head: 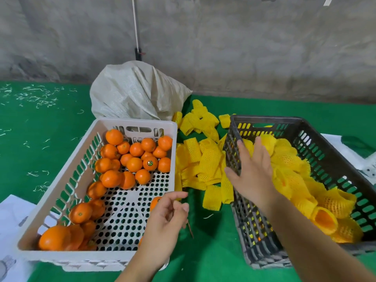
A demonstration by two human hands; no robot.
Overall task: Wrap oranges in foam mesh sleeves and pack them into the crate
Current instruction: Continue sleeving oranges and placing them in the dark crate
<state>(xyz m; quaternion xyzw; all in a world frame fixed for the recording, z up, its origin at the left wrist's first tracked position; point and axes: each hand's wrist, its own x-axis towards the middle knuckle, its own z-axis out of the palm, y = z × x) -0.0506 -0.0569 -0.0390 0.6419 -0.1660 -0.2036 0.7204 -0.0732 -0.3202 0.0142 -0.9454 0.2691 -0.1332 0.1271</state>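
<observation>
A white crate on the left holds several bare oranges. A dark grey crate on the right holds several oranges wrapped in yellow foam mesh sleeves. Loose yellow mesh sleeves lie in a pile on the green mat between the crates. My right hand is over the dark crate's left wall, fingers spread and straight, holding nothing. My left hand hovers by the white crate's right rim with fingers loosely curled; it holds nothing that I can see.
A tied woven sack stands behind the white crate against a concrete wall. White paper sheets lie at the left front, and white material at the far right. Small shreds litter the green mat.
</observation>
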